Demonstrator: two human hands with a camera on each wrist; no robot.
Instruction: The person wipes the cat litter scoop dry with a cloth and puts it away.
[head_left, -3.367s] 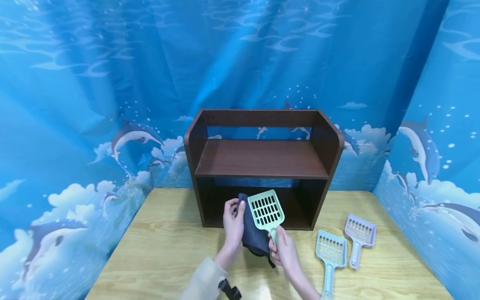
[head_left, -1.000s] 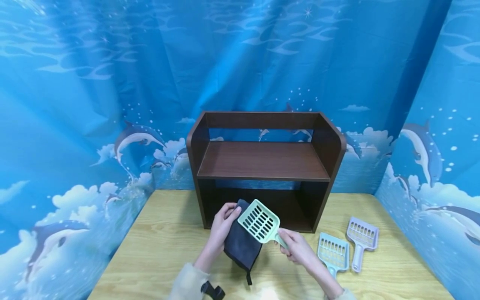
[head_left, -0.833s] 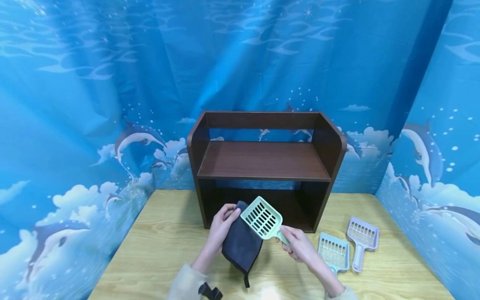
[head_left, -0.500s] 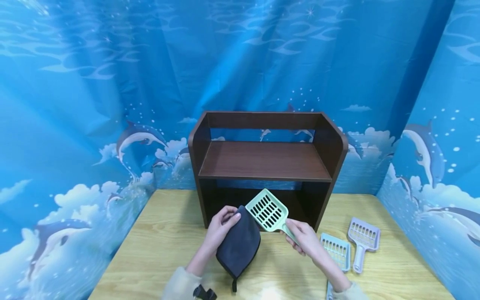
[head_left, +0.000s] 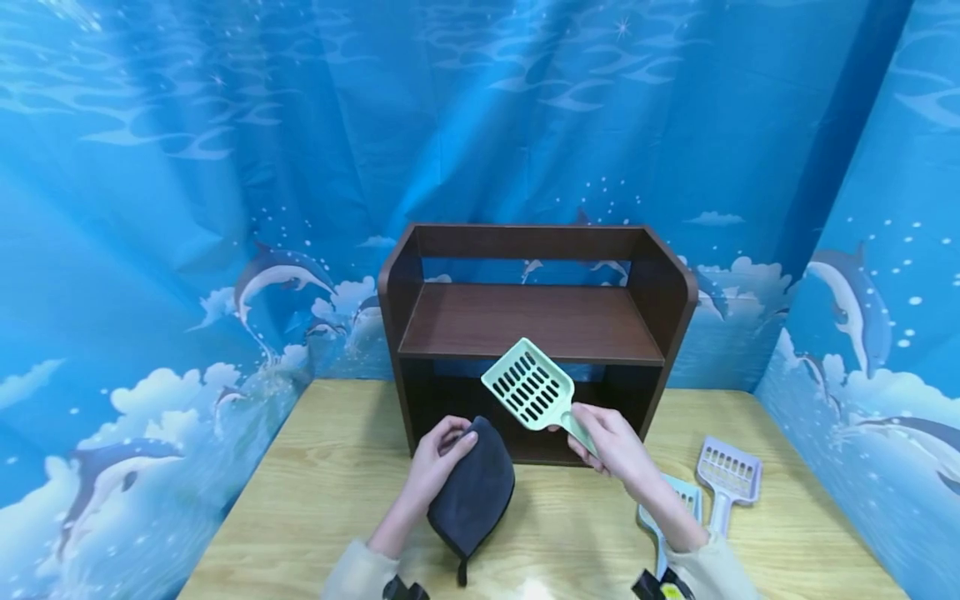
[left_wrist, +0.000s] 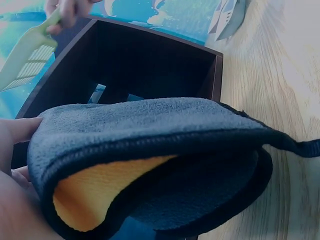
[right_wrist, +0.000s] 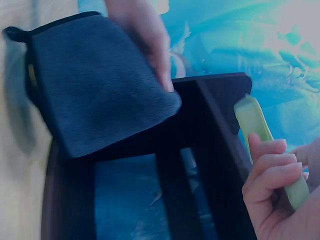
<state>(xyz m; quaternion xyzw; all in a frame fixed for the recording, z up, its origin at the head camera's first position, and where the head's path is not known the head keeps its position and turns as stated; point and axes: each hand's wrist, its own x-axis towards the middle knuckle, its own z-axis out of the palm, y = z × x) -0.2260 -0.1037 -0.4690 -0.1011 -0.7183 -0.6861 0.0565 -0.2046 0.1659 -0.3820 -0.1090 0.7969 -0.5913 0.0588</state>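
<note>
My left hand (head_left: 438, 460) pinches a dark grey microfiber cloth (head_left: 476, 487) by its upper corner, above the table. The cloth is folded, with black edging, a hanging loop and an orange inner side that shows in the left wrist view. My right hand (head_left: 611, 442) grips a light green slotted litter scoop (head_left: 527, 385) by its handle. The scoop's head is tilted up to the left, in front of the shelf and apart from the cloth. In the right wrist view the curled fingers (right_wrist: 272, 175) wrap the green handle (right_wrist: 297, 192).
A dark brown two-tier shelf (head_left: 528, 321) stands at the back of the wooden table (head_left: 337, 500). On the right lie a pale blue scoop (head_left: 686, 493), partly hidden by my right forearm, and a lilac scoop (head_left: 729, 471). A blue dolphin-print curtain (head_left: 480, 108) surrounds the table.
My right hand has lifted the green scoop up and away from the cloth, which it overlapped in view earlier. My left hand has drifted left and slightly down with the cloth, which has turned.
</note>
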